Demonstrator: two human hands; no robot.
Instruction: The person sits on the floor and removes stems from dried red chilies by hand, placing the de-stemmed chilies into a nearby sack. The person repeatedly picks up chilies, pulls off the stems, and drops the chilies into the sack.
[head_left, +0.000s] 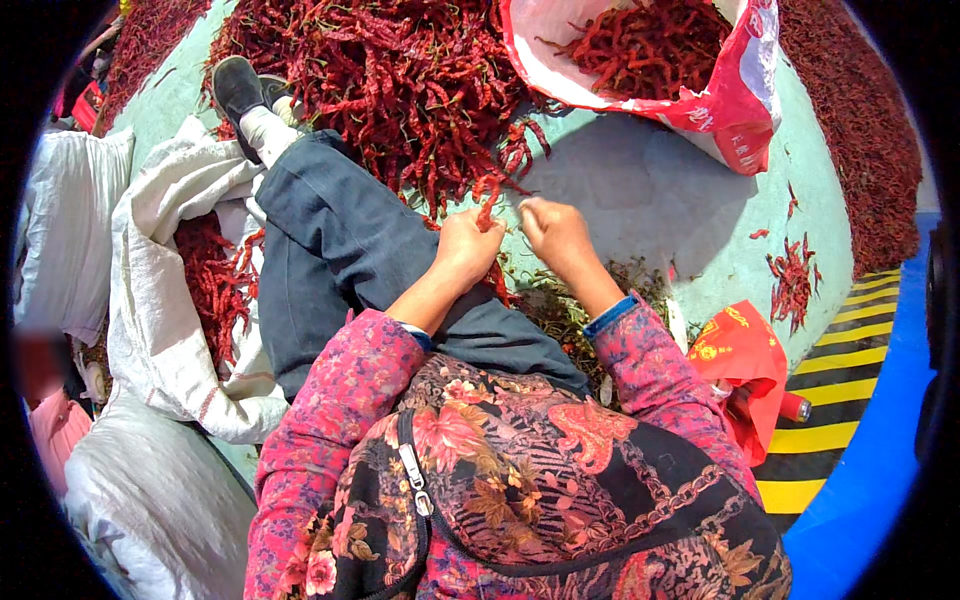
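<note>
My left hand (471, 241) is closed around dried red chili peppers (489, 201) that stick up above its fingers, over my bent leg. Just to its right, my right hand (553, 229) has thumb and fingertips pinched together; whether a small piece is between them cannot be told. Beyond both hands lies a large heap of dried red chilies (405, 82), many with stems. Below my right hand is a pile of greenish-brown stems (562, 311). An open red and white woven sack (739, 112) holding chilies lies at the upper right.
At the left, an open white cloth sack (142, 300) holds more chilies, near full white sacks (150, 495). A red bag (750, 367) and a can-like red cylinder (796, 407) lie by the yellow and black striped edge (832, 394). Another chili heap (847, 135) spreads at the far right.
</note>
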